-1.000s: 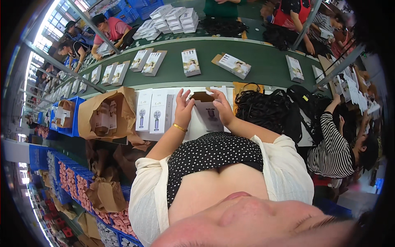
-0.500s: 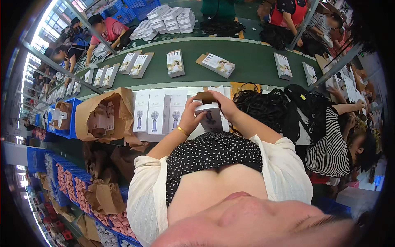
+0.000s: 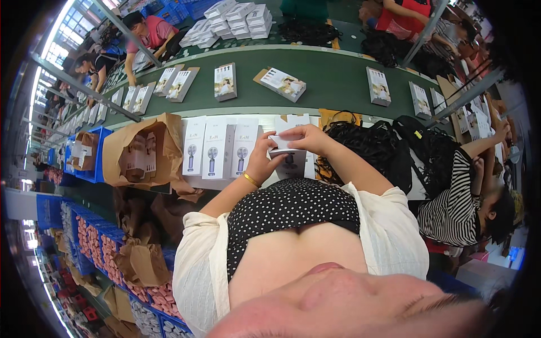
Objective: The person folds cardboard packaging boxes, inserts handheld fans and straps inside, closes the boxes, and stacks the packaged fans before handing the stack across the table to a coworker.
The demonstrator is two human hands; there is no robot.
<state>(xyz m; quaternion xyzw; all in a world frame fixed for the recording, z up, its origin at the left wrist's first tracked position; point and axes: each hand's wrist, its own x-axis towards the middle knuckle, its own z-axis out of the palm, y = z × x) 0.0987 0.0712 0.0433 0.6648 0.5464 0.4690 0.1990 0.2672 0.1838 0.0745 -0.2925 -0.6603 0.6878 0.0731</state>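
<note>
Two hands on one fan-print carton (image 3: 292, 168), landmark for everything below; it sits right in front of the person's polka-dot top (image 3: 293, 208). Left hand (image 3: 264, 160) grips the carton's left side, thumb on its front near the upper end; gold bracelet (image 3: 251, 180) on that wrist. Right hand (image 3: 307, 139) is curled over the carton's top end, fingers at the pale flap (image 3: 279, 142); can't tell if it pinches the flap. Left of the carton: three white boxes (image 3: 213, 152) in a row, each with a fan picture, then an open brown paper bag (image 3: 114, 160) with cartons inside. Right of it: tangled black straps (image 3: 366, 149). Beyond it: green conveyor (image 3: 332, 70) carrying spaced-out photo-print boxes (image 3: 226, 83).
</note>
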